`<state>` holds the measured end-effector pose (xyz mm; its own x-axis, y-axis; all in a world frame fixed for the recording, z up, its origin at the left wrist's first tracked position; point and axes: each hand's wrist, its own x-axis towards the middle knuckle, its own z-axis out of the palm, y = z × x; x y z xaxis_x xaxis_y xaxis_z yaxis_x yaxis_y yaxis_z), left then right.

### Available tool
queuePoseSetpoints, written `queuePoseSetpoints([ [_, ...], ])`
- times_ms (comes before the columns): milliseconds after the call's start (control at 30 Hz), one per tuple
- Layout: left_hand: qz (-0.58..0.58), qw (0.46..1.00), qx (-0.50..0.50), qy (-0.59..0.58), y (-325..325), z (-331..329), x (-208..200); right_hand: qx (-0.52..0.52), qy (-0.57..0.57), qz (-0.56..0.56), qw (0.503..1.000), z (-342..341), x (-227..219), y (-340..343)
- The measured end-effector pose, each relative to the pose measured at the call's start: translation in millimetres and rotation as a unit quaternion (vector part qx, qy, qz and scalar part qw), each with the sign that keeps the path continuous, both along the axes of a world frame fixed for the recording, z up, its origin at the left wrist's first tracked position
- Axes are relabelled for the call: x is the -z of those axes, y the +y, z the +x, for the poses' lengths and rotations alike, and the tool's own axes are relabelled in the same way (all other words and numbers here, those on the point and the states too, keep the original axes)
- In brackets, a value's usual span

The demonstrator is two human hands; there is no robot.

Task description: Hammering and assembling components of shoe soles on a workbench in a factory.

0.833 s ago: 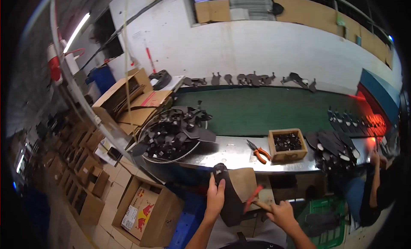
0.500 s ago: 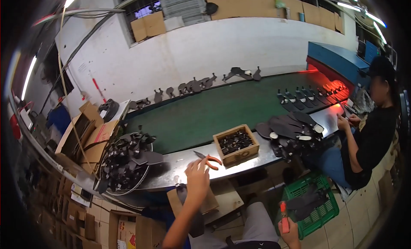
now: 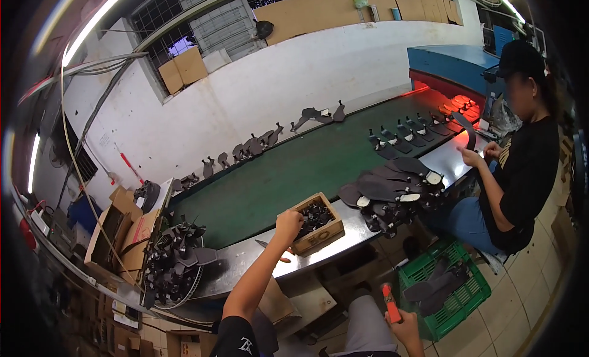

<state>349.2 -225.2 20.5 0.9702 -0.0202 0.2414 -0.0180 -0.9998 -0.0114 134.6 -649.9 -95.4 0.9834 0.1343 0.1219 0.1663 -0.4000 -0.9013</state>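
Left arm bare, stretched up and forward from lower edge, elbow nearly straight, dark short sleeve at shoulder. Left hand at arm's far end, fingers curled into loose fist, knuckles up, thumb side toward body; what its grip closes on cannot be told. Right forearm short in view, low by lap. Right hand raised slightly, grip closed round something red, wrist bent inward.

Parts box left of insole pile
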Motion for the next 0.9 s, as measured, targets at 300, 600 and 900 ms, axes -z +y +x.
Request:
queuePoseSetpoints([
  [300, -0.113, 0.923, 0.191, -0.313, -53.6, -131.9, -68.3, -0.129, 0.036, 0.301, 0.944, 64.4, -133.8, 87.6],
  [600, 0.136, 0.869, 0.294, -0.374, -60.2, -285.4, -108.5, -0.401, 0.134, 0.252, 0.87, 42.3, -216.7, 182.5],
  [900, -0.215, 0.891, -0.213, -0.339, 48.1, -308.0, 2.9, -0.403, 0.103, 0.177, 0.892, 33.8, -163.0, 270.4],
])
